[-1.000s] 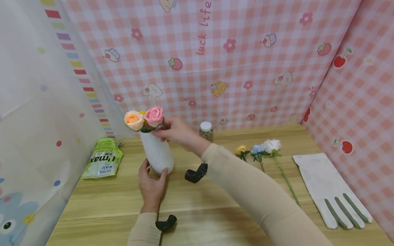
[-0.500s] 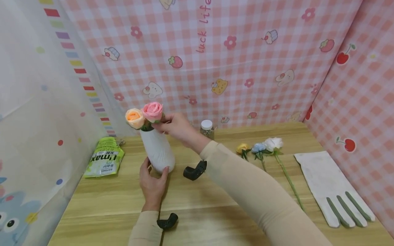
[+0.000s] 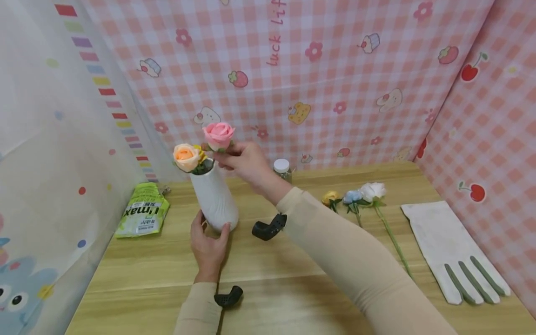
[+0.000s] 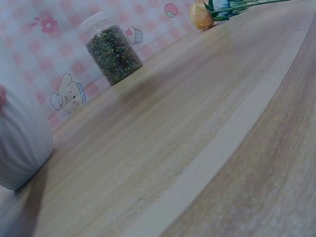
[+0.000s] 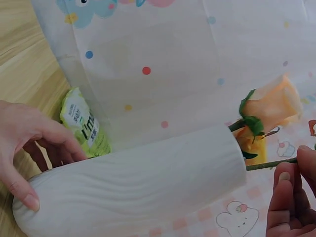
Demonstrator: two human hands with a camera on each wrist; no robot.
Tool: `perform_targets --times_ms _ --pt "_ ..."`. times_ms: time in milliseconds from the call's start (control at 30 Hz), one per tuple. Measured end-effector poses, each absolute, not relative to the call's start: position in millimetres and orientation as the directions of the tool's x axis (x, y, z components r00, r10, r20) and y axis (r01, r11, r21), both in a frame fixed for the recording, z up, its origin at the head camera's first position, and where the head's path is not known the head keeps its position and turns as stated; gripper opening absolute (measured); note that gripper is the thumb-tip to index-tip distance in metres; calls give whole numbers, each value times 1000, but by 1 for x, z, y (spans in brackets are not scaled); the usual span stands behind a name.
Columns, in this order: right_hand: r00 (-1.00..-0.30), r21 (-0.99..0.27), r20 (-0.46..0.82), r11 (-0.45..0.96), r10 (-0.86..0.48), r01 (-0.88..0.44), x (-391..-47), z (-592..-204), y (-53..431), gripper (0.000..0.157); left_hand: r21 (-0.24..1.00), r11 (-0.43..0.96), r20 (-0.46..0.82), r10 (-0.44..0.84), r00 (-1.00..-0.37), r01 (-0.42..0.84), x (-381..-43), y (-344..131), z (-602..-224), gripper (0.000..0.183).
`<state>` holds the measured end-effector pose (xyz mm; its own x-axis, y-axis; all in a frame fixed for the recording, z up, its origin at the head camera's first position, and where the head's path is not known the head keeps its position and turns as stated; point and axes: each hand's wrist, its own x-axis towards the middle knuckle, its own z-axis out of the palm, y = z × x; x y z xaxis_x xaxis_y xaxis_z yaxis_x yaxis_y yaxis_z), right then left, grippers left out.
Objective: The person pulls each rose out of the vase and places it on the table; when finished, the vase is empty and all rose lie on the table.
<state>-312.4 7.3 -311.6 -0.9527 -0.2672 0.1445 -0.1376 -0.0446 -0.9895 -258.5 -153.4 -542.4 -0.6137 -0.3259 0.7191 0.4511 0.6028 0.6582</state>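
Note:
A white ribbed vase [image 3: 215, 200] stands on the wooden table, and my left hand [image 3: 208, 246] grips it near the base with thumb and fingers on opposite sides. My right hand [image 3: 251, 167] pinches a pink rose [image 3: 219, 136] just under its bloom, above the vase mouth. In the right wrist view the rose's green stem [image 5: 269, 165] runs from my fingertips into the mouth; its lower end is hidden inside. A peach rose [image 3: 186, 157] and a yellow flower [image 5: 254, 145] also stick out of the vase.
Left of the vase lies a green packet [image 3: 144, 211]. A white-capped jar of small green grains [image 4: 113, 54] stands behind. Toward the right lie a yellow flower [image 3: 331, 197], a blue flower [image 3: 352, 197], a white flower [image 3: 372, 191] and a white-and-green glove [image 3: 448, 246].
My right hand has moved up with the pink rose, lifting its bloom clear of the vase mouth and the peach rose. My left hand has kept its grip on the vase.

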Motion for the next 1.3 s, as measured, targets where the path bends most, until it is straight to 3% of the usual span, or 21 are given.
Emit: perform_targets --times_ms 467,933,1300 --pt "-944 -959 280 -80 -175 -270 -309 -307 24 17 665 605 710 -332 -621 438 -260 -154 -543 74" --pt "-940 -948 304 -148 -155 -282 -305 -303 34 21 669 598 707 -330 -625 441 -260 -155 -544 69" --pt "-934 -942 318 -170 -162 -291 -307 -305 35 24 722 541 637 -274 -720 433 -265 -158 -547 89"
